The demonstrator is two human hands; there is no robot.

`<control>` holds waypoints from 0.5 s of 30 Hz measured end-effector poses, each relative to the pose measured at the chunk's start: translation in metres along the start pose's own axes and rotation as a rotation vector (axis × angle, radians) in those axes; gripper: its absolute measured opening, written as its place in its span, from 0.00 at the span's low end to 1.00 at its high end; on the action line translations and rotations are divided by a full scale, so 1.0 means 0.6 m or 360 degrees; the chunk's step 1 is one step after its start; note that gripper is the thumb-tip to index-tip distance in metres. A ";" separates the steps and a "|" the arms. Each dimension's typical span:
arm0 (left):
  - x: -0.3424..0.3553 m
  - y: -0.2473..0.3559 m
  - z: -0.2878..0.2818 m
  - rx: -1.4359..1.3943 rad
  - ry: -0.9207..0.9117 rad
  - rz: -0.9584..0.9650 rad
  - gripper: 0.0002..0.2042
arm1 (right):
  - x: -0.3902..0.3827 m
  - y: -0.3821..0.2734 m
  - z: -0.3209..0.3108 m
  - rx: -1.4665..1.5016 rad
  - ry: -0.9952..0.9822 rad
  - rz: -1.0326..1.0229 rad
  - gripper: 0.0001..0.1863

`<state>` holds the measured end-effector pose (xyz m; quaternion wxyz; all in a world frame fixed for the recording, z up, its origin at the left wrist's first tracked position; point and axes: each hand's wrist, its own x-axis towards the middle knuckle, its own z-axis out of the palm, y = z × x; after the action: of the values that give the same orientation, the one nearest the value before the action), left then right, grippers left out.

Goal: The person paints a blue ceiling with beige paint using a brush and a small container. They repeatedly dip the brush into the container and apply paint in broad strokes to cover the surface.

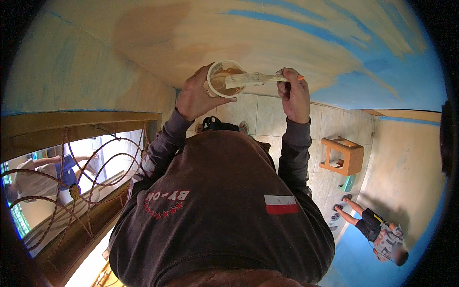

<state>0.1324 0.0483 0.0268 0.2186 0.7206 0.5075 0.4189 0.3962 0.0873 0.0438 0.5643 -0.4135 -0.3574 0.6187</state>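
The right hand [295, 98], at upper centre, has its fingers pinched around the handle of a paintbrush [253, 79], whose bristles lie over the cup's mouth. The left hand [193, 95], left of it, has fingers and thumb wrapped around the cup [225, 62], with tan paint inside. Beyond, a wall [287, 52] streaked tan and blue fills the top; a brown stool [354, 158] stands at centre right.

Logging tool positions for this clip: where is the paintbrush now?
In the head view, the paintbrush is at upper centre, its handle in the right hand, its bristles at the mouth of the tub in the left hand.
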 end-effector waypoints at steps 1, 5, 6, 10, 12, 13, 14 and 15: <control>0.003 0.005 0.000 0.0028 -0.0001 0.0009 0.41 | 0.004 0.003 -0.006 0.0048 0.0026 0.0054 0.11; 0.011 0.017 0.001 0.0117 -0.0032 0.0058 0.40 | 0.008 0.008 -0.029 0.0110 0.0025 0.0218 0.10; 0.013 0.016 0.001 0.0133 -0.0047 0.0074 0.40 | 0.008 0.010 -0.029 0.0105 0.0041 0.0204 0.11; 0.023 0.016 -0.006 0.0096 -0.0047 0.0053 0.39 | 0.011 0.022 -0.017 0.0116 0.0087 0.0159 0.14; 0.031 0.022 -0.011 -0.0001 -0.0020 0.0041 0.38 | 0.012 0.021 -0.014 0.0150 0.0061 0.0112 0.15; 0.039 0.026 -0.013 -0.0019 0.0000 0.0058 0.38 | 0.013 0.019 -0.013 0.0176 0.0036 0.0069 0.17; 0.050 0.030 -0.015 -0.0037 0.0020 0.0075 0.38 | 0.016 0.016 -0.011 0.0201 0.0011 0.0027 0.18; 0.063 0.033 -0.017 -0.0055 0.0039 0.0091 0.38 | 0.019 0.011 -0.009 0.0217 0.0023 -0.0014 0.18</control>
<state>0.1400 0.0739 0.0617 0.2127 0.7257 0.4819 0.4426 0.3980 0.0979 0.0347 0.5966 -0.3769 -0.3121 0.6361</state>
